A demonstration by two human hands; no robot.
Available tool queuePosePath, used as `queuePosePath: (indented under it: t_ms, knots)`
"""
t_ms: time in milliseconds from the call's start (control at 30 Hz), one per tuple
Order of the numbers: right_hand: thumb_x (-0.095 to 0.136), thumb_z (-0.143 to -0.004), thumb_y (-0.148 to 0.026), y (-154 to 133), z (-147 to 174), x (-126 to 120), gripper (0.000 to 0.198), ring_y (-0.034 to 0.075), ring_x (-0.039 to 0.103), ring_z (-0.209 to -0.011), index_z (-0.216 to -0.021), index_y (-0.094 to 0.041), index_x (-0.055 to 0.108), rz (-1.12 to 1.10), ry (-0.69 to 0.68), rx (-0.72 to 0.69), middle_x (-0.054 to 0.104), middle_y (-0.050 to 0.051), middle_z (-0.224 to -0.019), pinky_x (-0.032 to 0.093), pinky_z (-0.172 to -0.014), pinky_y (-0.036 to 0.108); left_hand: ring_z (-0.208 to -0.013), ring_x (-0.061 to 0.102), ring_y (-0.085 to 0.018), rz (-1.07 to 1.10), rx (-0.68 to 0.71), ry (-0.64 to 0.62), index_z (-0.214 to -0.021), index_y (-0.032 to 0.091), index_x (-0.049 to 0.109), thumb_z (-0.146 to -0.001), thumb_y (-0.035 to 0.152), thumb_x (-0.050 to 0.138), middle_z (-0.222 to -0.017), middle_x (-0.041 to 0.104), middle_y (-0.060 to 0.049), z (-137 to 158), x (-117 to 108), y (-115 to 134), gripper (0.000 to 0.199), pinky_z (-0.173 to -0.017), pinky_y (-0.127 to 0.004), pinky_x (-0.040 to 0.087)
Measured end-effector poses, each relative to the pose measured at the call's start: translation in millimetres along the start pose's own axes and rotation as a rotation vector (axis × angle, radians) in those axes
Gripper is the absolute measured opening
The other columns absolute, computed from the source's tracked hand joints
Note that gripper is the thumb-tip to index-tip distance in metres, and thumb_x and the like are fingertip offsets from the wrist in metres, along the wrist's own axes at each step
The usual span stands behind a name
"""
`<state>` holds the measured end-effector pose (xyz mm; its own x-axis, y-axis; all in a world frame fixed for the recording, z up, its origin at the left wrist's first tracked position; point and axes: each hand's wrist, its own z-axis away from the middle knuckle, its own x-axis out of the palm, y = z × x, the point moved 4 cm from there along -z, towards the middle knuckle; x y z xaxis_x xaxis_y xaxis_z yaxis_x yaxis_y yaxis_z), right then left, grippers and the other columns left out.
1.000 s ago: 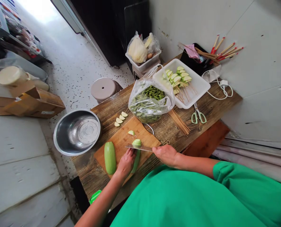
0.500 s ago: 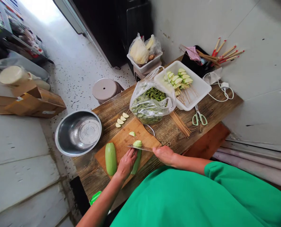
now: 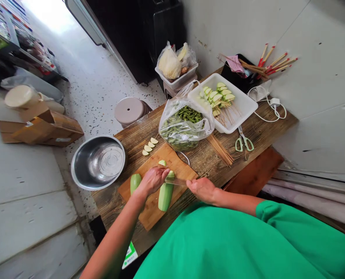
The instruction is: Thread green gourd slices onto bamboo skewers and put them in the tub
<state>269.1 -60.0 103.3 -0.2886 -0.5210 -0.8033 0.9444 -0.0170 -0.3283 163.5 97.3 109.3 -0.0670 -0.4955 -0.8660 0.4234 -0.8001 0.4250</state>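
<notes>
On the wooden cutting board lies a cut pale green zucchini, with a knife across its far end. My right hand is closed round the knife's handle. Bent over the blade's tip, my left hand has its fingers drawn together beside the freshly cut end piece; what they hold is hidden. Just beyond those fingers lies a cut piece. A second zucchini rests on the board's left, partly covered by my left forearm. Several slices sit in a row on the table.
A steel basin stands left of the board. Behind the board are a plastic bag of green pods and a white tray with skewered slices. Loose skewers and green-handled scissors lie to the right. A stool stands beyond the table.
My left hand has moved off the zucchini's near part, up and over to the knife tip and the cut end. The zucchini's body is now uncovered. The right hand keeps the knife nearly in place.
</notes>
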Motion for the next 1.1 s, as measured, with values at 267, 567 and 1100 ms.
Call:
queuePosePath:
  t_ms: [267,567,1100]
  knots:
    - [0.034,-0.084,-0.008,-13,8,-3,0.022,0.024,0.065,-0.075,-0.095,-0.010,0.052,-0.017,0.004,0.014,0.065,0.015,-0.080,0.050,-0.059,0.029,-0.092,0.059,-0.020,-0.145,0.192,0.442,-0.092,0.021,0.062,-0.083,0.025,0.046,-0.091,0.065,-0.007,89,32,8,0.019,-0.086,-0.041,0.045]
    - [0.033,-0.085,-0.008,-13,6,-4,0.022,0.024,0.066,-0.078,-0.097,-0.011,0.051,-0.028,-0.039,0.042,0.066,0.016,-0.082,0.050,-0.061,0.032,-0.118,0.043,-0.025,-0.141,0.114,0.055,-0.110,0.011,0.055,-0.085,0.014,0.034,-0.115,0.055,-0.016,76,105,-17,0.032,-0.095,-0.042,0.043]
    - [0.034,-0.085,-0.008,-13,4,-6,0.021,0.024,0.066,-0.077,-0.097,-0.010,0.051,-0.024,-0.047,0.048,0.067,0.016,-0.081,0.051,-0.061,0.032,-0.116,0.044,-0.024,-0.073,0.061,0.017,-0.111,0.019,0.056,-0.087,0.018,0.033,-0.114,0.055,-0.008,72,101,-15,0.032,-0.092,-0.040,0.045]
